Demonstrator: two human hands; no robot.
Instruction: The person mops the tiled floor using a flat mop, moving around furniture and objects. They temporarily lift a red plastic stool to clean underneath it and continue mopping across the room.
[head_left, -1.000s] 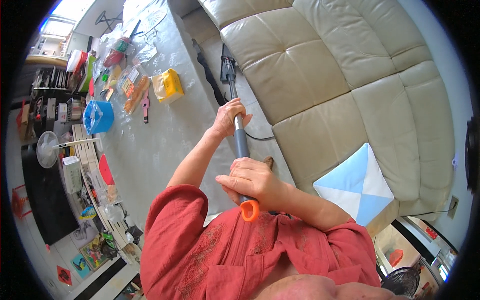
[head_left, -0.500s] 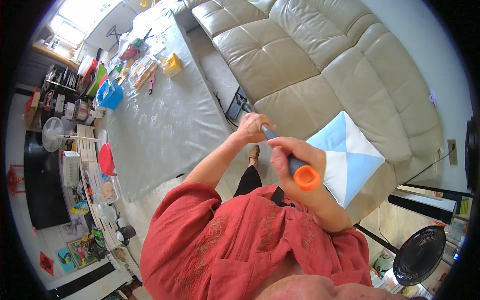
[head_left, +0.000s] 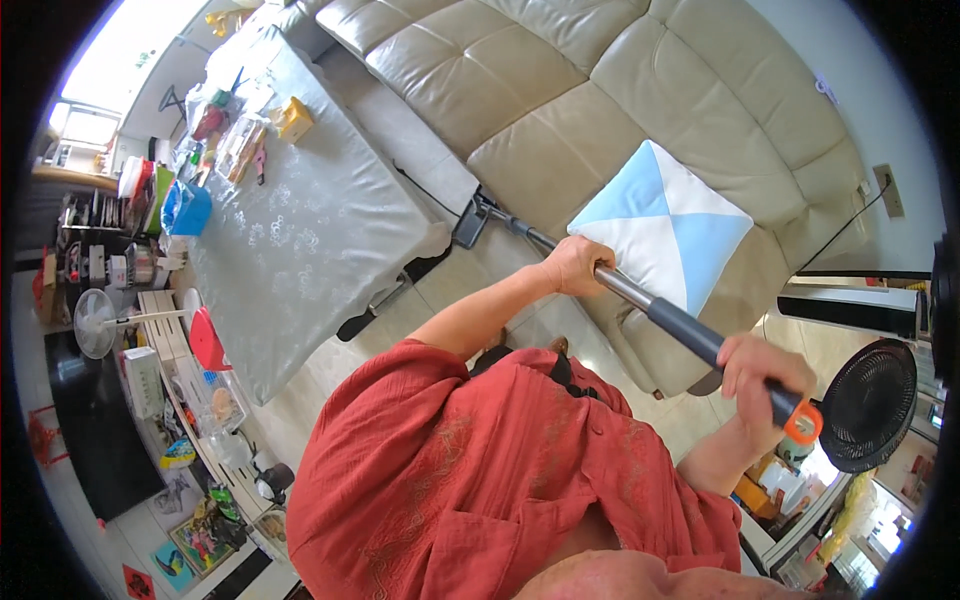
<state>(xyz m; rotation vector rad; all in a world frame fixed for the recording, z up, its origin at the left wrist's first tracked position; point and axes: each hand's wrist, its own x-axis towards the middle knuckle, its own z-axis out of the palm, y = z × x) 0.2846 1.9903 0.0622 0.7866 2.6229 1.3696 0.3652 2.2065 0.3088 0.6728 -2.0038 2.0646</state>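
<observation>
My left hand (head_left: 580, 266) is wrapped round the metal shaft of a long-handled flat mop (head_left: 685, 330). Farther up, my right hand (head_left: 768, 377) grips the dark grey handle near its orange end loop. The pole slants from the lower right to the upper left. Its dark, flat head (head_left: 468, 224) lies low between the table and the sofa; part of that head is hard to make out. Beyond the shaft, a blue and white cushion (head_left: 665, 215) rests on the beige leather sofa (head_left: 540, 140).
At left stands a table under a grey cloth (head_left: 310, 220), bearing a yellow box (head_left: 293, 121), a blue bin (head_left: 187, 208) and bagged items. A white fan (head_left: 95, 323) and a red stool (head_left: 207, 340) are beyond it. A black fan (head_left: 868, 405) stands close to my right hand.
Both hands have moved right with the mop, my right hand farthest, so the pole now lies more slanted. The view has shifted, and more floor shows beside the table.
</observation>
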